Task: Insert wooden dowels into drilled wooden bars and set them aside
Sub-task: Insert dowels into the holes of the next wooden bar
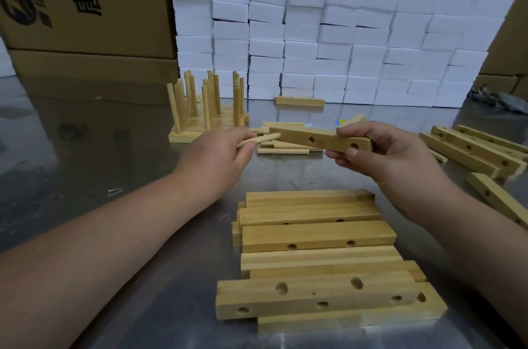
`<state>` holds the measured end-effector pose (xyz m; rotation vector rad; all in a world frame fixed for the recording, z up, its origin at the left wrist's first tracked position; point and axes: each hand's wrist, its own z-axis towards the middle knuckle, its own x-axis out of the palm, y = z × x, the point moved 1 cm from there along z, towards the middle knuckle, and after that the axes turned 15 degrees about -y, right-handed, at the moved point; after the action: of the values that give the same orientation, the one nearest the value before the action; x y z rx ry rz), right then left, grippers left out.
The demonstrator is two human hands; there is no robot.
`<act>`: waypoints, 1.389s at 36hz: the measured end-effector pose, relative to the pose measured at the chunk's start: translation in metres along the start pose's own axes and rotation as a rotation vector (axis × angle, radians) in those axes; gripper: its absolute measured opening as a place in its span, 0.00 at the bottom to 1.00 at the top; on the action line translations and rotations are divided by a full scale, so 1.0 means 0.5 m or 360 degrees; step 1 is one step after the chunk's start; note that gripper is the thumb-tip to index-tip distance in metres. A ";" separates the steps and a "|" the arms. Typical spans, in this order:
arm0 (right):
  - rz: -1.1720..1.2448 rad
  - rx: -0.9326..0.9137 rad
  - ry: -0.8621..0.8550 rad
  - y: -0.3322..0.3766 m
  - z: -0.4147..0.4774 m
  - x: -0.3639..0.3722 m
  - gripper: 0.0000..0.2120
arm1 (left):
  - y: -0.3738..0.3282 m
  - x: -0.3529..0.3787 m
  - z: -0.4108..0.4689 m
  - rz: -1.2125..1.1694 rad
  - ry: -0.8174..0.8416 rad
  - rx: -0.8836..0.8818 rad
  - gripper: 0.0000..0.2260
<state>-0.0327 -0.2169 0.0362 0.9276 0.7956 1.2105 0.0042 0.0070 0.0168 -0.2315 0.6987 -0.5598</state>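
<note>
**Q:** What am I holding, and how will it handle?

**A:** My right hand grips a drilled wooden bar by its right end, fingers on top and thumb below, in the air above the counter. I judge it stiff, light and dry, not slippery. Two holes show on the face toward me. My left hand pinches one dowel by its rear half. Its tip is just beside the bar's left end, and I cannot tell if they touch. It looks rigid and light, but round, so it would likely roll if dropped.

**Q:** What surrounds me?

**A:** A wall of white foam blocks and cardboard boxes stand behind. A stack of bars lies below my hands, with more bars to the right. Finished bars with upright dowels stand back left. Loose dowels lie beneath the held one. Nothing sits between dowel and holes.
</note>
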 end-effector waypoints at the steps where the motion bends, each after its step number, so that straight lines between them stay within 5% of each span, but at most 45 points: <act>1: 0.0009 -0.0001 0.0002 0.001 -0.001 0.001 0.15 | 0.000 0.001 -0.001 -0.0020 -0.0012 -0.0029 0.11; 10: 0.0095 0.0034 0.0000 -0.001 -0.006 0.006 0.15 | -0.008 0.013 0.000 -0.0379 0.0013 -0.0461 0.06; 15: 0.0083 0.0053 0.0003 -0.003 -0.010 0.013 0.05 | -0.013 0.010 0.002 -0.0444 -0.0052 -0.0484 0.10; 21: -0.0151 -0.0004 -0.0080 0.006 0.000 0.001 0.07 | -0.026 0.004 -0.003 -0.0554 -0.0015 -0.0391 0.11; 24: -0.0098 0.0133 -0.0064 0.010 0.002 -0.003 0.19 | -0.033 0.001 -0.006 -0.0613 0.0035 -0.0375 0.11; 38: -0.0100 0.0292 0.0191 0.030 -0.006 0.000 0.15 | -0.053 -0.012 -0.011 -0.0661 -0.0072 -0.0339 0.10; 50: -0.0104 0.0180 0.0225 0.026 -0.004 -0.007 0.14 | -0.054 -0.003 0.000 -0.1193 0.0059 -0.0881 0.12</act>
<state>-0.0406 -0.2190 0.0473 0.9078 1.0084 1.1932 -0.0076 -0.0145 0.0279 -1.0282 0.7871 -1.0759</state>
